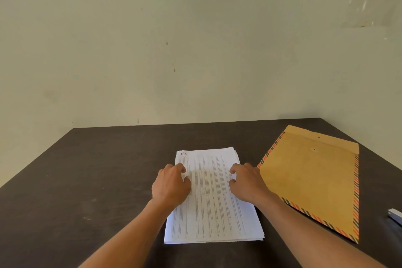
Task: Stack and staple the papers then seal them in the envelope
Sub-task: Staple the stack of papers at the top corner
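one paper stack (214,202), one envelope (315,183), two hands (171,185)

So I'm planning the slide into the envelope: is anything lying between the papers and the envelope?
Nothing visible does. The papers lie beside the envelope, with only the right hand and its forearm over the gap. The left hand rests on the stack's other side.

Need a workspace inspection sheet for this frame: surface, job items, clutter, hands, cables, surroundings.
Surface: dark table, faint scuffs.
Job's things: stack of printed papers at centre, edges slightly fanned; brown envelope with striped border to its right, lying flat, apart from the stack; grey object at the right edge, cropped, possibly the stapler.
Clutter: nothing seen.
Grippers: left hand and right hand rest on the stack's side edges, fingers curled, nothing lifted.
Cables: nothing seen.
Surroundings: bare pale wall, small marks.
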`<state>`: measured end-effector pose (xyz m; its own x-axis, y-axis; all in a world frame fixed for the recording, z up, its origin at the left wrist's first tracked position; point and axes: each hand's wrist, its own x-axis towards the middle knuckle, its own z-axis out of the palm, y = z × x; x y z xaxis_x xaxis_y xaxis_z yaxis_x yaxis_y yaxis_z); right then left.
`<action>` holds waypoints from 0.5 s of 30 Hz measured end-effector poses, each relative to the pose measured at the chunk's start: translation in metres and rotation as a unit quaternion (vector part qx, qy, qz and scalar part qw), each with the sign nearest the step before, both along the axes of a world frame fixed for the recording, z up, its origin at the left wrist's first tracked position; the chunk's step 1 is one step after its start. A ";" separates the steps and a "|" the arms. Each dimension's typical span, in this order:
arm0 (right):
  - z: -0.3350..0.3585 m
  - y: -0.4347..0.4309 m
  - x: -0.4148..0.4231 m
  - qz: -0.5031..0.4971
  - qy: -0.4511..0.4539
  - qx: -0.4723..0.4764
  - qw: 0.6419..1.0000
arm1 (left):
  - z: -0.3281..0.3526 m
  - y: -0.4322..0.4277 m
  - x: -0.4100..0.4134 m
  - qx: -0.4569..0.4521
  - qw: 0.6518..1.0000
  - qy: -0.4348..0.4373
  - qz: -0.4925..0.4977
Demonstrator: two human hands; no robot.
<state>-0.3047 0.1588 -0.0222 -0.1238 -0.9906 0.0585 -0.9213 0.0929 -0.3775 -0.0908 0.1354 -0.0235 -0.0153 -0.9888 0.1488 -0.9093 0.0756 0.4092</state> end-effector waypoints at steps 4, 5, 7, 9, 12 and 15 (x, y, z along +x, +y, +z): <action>0.003 0.001 0.001 -0.004 -0.005 -0.002 1.000 | 0.004 0.004 -0.001 -0.010 1.000 -0.027 0.002; 0.004 0.001 0.000 -0.010 -0.014 -0.003 1.000 | 0.006 0.005 -0.002 -0.019 0.999 -0.042 0.002; 0.011 0.003 -0.004 -0.022 -0.028 -0.009 0.999 | 0.008 0.003 -0.006 -0.040 0.997 -0.064 -0.004; 0.023 0.007 -0.016 -0.026 -0.032 -0.018 0.999 | 0.014 -0.001 -0.016 -0.052 0.997 -0.058 -0.027; 0.041 0.021 -0.052 -0.037 -0.035 -0.014 0.999 | 0.025 -0.004 -0.054 -0.058 0.993 -0.028 -0.103; 0.052 0.046 -0.106 -0.070 -0.020 0.015 0.997 | 0.032 0.003 -0.116 -0.056 0.981 0.001 -0.188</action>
<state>-0.4103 0.2044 0.0302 -0.2632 -0.9645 0.0216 -0.8826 0.2317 -0.4090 -0.2070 0.1380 0.0084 -0.3750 -0.8909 0.2562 -0.8080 0.4496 0.3809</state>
